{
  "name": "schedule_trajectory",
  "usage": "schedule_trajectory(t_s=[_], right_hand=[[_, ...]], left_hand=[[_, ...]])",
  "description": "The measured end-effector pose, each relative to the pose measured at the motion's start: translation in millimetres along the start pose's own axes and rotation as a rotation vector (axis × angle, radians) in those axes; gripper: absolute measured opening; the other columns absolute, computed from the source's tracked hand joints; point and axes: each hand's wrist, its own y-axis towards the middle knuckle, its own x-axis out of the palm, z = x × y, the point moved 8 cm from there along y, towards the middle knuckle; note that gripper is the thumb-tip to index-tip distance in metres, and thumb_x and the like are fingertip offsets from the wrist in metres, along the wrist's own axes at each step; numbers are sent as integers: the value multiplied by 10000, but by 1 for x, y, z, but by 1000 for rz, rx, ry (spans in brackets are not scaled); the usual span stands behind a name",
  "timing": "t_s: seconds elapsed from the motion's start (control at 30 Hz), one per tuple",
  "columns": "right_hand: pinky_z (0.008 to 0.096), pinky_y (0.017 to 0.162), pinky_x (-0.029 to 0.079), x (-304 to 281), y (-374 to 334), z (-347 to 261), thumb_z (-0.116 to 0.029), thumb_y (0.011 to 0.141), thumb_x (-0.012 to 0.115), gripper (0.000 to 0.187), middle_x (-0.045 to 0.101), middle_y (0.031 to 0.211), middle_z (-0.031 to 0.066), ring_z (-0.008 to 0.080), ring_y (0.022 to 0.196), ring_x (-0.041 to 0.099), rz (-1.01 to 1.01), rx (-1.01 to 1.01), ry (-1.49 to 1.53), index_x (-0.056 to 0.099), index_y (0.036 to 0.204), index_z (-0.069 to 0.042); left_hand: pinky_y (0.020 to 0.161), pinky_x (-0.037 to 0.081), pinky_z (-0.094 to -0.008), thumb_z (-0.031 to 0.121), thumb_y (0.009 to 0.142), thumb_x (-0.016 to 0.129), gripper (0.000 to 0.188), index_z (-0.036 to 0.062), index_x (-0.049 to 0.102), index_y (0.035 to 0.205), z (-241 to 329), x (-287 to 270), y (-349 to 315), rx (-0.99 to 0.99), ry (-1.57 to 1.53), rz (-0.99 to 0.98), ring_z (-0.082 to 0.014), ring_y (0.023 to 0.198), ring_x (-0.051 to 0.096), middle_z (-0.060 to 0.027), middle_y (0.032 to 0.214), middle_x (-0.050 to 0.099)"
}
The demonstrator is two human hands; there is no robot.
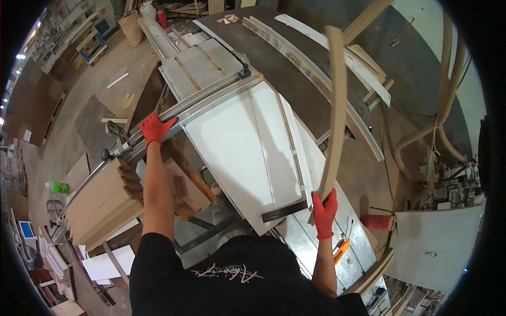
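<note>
My left hand [156,129], in a red glove, grips the long metal fence [211,100] that crosses the saw table, its thumb stretched along the rail. My right hand [324,213], also red-gloved, is closed round the lower end of a long wooden strip [337,105], which rises away from me over the table. A large white panel [232,152] lies against the fence between my hands. Along its right side runs a narrow strip [289,137], and a black bar [284,210] sits at its near end, left of my right hand.
Stacked wooden boards [105,203] stand at the left beside my forearm. Long strips [305,58] lie on the dark far table. An orange-handled tool [341,252] rests on the metal surface by my right wrist. A white cabinet [435,247] and hoses [445,105] are at the right.
</note>
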Motion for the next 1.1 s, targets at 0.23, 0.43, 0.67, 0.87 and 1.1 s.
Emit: schedule_trajectory(t_s=[0.23, 0.43, 0.67, 0.87, 1.1], right_hand=[[405, 600, 427, 42, 9, -3, -265, 903, 780, 373, 516, 687, 132, 222, 642, 491, -27, -18, -341, 512, 874, -8], [445, 689, 465, 102, 41, 23, -401, 883, 774, 476, 597, 774, 178, 300, 741, 581, -133, 137, -356, 552, 886, 20], [443, 740, 479, 146, 72, 55, -436, 861, 780, 498, 636, 832, 179, 312, 802, 603, -220, 179, -401, 586, 912, 20], [473, 806, 523, 140, 70, 96, -381, 875, 755, 441, 661, 900, 182, 392, 952, 665, -162, 204, -523, 585, 1046, -12], [510, 818, 517, 121, 52, 60, -353, 840, 777, 519, 641, 1134, 150, 412, 1068, 624, 102, -65, -642, 558, 1220, -76]], left_hand=[[991, 439, -489, 774, 731, 718, 806, 35, 643, 1045, 5, -17, -5, 40, -66, 101, -390, 1118, 625, -190, 1121, 688], [1038, 416, -481, 727, 800, 689, 783, 26, 653, 1148, 5, -12, -6, 11, 0, 36, -392, 1132, 628, -194, 1149, 698], [1075, 438, -478, 531, 859, 760, 662, 7, 639, 1245, 64, -18, -46, -32, -161, 249, -396, 1137, 627, -201, 1212, 673], [851, 581, -343, 248, 915, 793, 634, 27, 536, 1451, 270, 51, -117, -85, -1265, -380, -210, 1146, 599, -107, 1304, 629], [1043, 445, -531, 185, 866, 638, 400, -46, 570, 1186, 423, 94, -130, -112, -1011, -648, -482, 1208, 511, -280, 1304, 512]])
